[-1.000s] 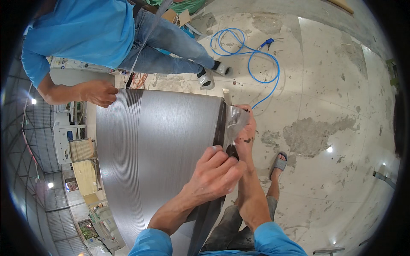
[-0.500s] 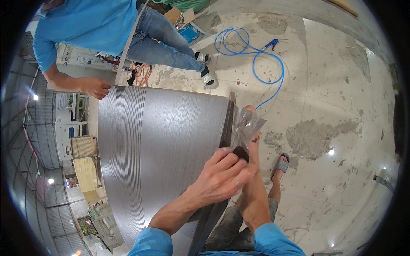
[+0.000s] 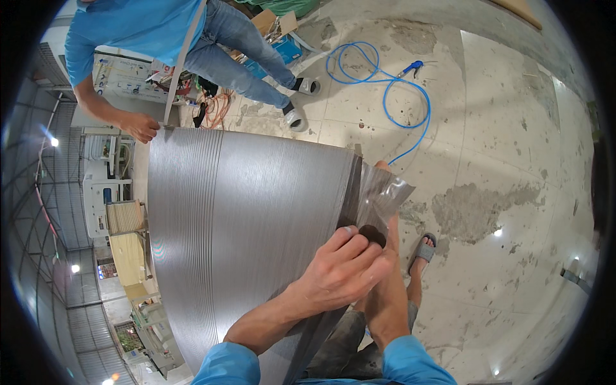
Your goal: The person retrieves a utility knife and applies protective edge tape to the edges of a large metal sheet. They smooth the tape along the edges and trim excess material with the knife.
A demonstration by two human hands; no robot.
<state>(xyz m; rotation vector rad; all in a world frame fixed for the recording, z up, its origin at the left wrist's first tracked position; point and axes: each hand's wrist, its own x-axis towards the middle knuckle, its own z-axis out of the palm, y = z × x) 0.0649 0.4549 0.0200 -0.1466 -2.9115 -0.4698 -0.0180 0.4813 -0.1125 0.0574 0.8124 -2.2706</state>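
Translucent, crinkled plastic film point(image 3: 385, 189) right of centre in frame, along edge of broad silvery-grey panel point(image 3: 276, 205); pinched in closed left hand point(image 3: 346, 268). Right hand point(image 3: 393, 228) mostly hidden behind; cannot tell its grip.

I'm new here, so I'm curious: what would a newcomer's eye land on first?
A broad, lined grey surface fills the middle, with the left hand curled at its right edge beside see-through film. A blue hose loops across the stained floor to the upper right. At upper left, a co-worker in blue stands by the far corner.
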